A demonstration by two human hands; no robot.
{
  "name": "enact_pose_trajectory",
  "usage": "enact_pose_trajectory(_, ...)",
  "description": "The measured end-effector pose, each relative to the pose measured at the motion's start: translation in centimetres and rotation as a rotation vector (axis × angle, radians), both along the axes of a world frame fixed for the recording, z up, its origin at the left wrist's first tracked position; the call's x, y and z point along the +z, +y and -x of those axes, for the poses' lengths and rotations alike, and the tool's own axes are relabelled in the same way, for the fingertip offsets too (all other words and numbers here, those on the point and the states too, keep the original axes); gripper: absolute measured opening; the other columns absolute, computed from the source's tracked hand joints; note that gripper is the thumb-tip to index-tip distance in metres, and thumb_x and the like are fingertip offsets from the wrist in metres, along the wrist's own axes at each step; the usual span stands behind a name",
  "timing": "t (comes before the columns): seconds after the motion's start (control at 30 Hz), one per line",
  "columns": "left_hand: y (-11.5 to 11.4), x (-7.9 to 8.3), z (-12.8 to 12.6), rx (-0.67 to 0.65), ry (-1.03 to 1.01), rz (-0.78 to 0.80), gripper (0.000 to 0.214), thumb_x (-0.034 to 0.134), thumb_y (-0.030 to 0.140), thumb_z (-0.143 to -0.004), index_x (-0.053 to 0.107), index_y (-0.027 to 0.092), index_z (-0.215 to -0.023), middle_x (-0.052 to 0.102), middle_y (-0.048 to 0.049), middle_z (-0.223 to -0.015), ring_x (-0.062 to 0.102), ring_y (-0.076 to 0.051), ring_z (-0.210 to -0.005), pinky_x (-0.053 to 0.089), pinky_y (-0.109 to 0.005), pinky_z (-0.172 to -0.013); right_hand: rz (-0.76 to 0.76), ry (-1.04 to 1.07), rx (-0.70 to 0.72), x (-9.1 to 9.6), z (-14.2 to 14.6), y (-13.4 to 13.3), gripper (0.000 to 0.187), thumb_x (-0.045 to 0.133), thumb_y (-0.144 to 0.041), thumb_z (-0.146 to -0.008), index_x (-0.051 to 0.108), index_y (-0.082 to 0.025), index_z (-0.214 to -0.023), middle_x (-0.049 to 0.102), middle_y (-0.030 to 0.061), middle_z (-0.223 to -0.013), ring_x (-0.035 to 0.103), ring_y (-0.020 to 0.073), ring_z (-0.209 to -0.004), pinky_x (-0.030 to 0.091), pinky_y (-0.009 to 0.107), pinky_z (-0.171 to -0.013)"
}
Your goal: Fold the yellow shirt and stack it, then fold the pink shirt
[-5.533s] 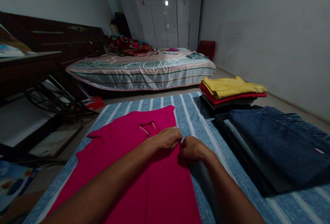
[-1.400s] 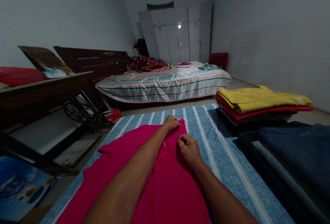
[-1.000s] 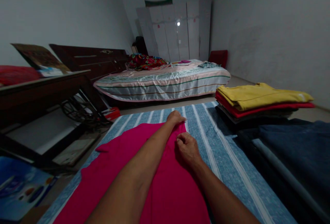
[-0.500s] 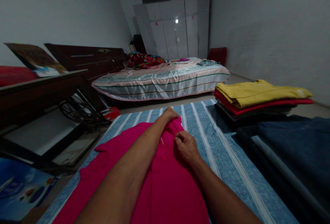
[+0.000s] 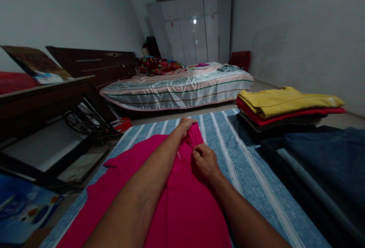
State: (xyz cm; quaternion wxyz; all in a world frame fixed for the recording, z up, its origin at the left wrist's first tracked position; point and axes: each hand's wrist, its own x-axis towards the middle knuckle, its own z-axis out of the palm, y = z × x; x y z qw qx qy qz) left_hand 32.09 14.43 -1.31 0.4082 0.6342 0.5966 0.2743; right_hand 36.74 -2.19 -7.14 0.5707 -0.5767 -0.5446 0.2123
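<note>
A bright pink shirt (image 5: pixel 188 202) lies spread over the blue-and-white striped cloth (image 5: pixel 221 141) in front of me. My left hand (image 5: pixel 186 125) reaches to the shirt's far end, closed on a fold of its fabric and lifting it slightly. Closer to me and to the right, my right hand (image 5: pixel 204 159) pinches the right edge of the same shirt. Between the hands the fabric is drawn into a narrow raised fold, with a small white mark beside it. My left forearm covers part of the shirt's middle.
To the right stand a stack with a folded yellow garment (image 5: pixel 288 101) on top and a pile of folded jeans (image 5: pixel 327 160). A dark wooden table (image 5: pixel 45 96) is at left, above a blue box (image 5: pixel 23 210). A bed (image 5: pixel 176 92) stands beyond, before a white wardrobe (image 5: pixel 185 31).
My left hand has lifted and pulled the shirt's far end slightly farther away, stretching the fold. The right hand keeps its pinch in nearly the same place.
</note>
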Motion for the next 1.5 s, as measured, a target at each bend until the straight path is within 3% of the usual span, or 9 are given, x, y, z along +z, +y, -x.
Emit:
enact_pose_trajectory(0.33,0.0,-2.2,-1.4,0.045,-0.055,-0.066,0.021,0.074,0.025,-0.063,0.057,0.014,-0.054,0.037,0.0077,-0.040,0.029,-0.006,-0.038,0.021,-0.021,-0.040,-0.010,-0.008,-0.009,0.1,0.0,0.0,0.016,0.048,-0.018,-0.076,0.062,-0.019,-0.069,0.060,0.0009,-0.073,0.055,0.0151,-0.069,0.040,0.026,-0.068)
enact_pose_trajectory(0.5,-0.3,-2.0,-1.5,0.025,-0.049,-0.085,0.010,0.071,0.021,-0.066,0.068,0.012,-0.070,0.042,0.0066,-0.042,0.031,-0.006,-0.039,0.023,-0.020,-0.041,-0.003,-0.020,0.001,0.1,-0.1,0.0,0.016,0.048,-0.017,-0.076,0.063,-0.019,-0.071,0.060,0.0007,-0.073,0.055,0.0148,-0.070,0.040,0.026,-0.069)
enact_pose_trajectory(0.63,-0.5,-1.6,-1.5,-0.019,-0.053,-0.087,0.024,0.065,0.015,-0.069,0.073,0.014,-0.091,0.052,0.0055,-0.048,0.035,-0.006,-0.041,0.029,-0.018,-0.044,-0.003,-0.019,0.003,0.1,-0.2,0.0,0.017,0.047,-0.017,-0.076,0.064,-0.018,-0.072,0.060,0.0009,-0.073,0.055,0.0147,-0.069,0.040,0.025,-0.068)
enact_pose_trajectory(0.8,-0.5,-1.4,-1.3,-0.084,-0.024,-0.081,0.025,0.063,0.012,-0.068,0.075,0.014,-0.090,0.053,0.0049,-0.049,0.037,-0.006,-0.041,0.032,-0.018,-0.044,-0.004,-0.020,-0.002,0.1,-0.1,-0.1,0.017,0.048,-0.016,-0.076,0.064,-0.019,-0.071,0.060,0.0009,-0.073,0.056,0.0149,-0.070,0.041,0.025,-0.068)
enact_pose_trajectory(1.0,-0.8,-1.3,-1.1,-0.180,0.037,-0.085,0.034,0.063,0.012,-0.070,0.072,0.011,-0.103,0.043,0.0076,-0.042,0.034,-0.006,-0.037,0.028,-0.018,-0.040,0.011,-0.018,-0.008,0.4,0.0,-0.2,0.016,0.048,-0.017,-0.076,0.062,-0.019,-0.069,0.058,0.0001,-0.072,0.054,0.0143,-0.069,0.040,0.025,-0.067)
enact_pose_trajectory(1.3,-0.4,-1.4,-0.6,-0.276,0.179,-0.160,0.041,0.062,0.008,-0.068,0.069,0.010,-0.108,0.053,0.0056,-0.050,0.039,-0.006,-0.037,0.034,-0.019,-0.042,0.001,-0.019,0.005,0.1,0.0,-0.1,0.016,0.048,-0.016,-0.076,0.063,-0.018,-0.070,0.059,0.0011,-0.072,0.054,0.0148,-0.069,0.040,0.025,-0.069)
enact_pose_trajectory(1.4,-0.1,-2.0,-0.4,-0.245,0.249,-0.231,0.039,0.057,0.009,-0.073,0.069,0.012,-0.110,0.055,0.0036,-0.050,0.045,-0.010,-0.041,0.042,-0.022,-0.048,0.003,-0.015,-0.001,0.1,0.0,-0.1,0.016,0.049,-0.016,-0.076,0.063,-0.019,-0.070,0.060,0.0005,-0.073,0.054,0.0144,-0.069,0.041,0.025,-0.069)
enact_pose_trajectory(1.5,0.4,-2.3,-0.4,-0.229,0.304,-0.322,0.035,0.057,0.008,-0.073,0.072,0.014,-0.104,0.067,-0.0019,-0.067,0.059,-0.014,-0.060,0.049,-0.024,-0.066,0.006,-0.014,-0.002,0.2,-0.1,-0.1,0.016,0.048,-0.016,-0.076,0.062,-0.020,-0.069,0.059,-0.0001,-0.072,0.054,0.0141,-0.068,0.041,0.025,-0.068)
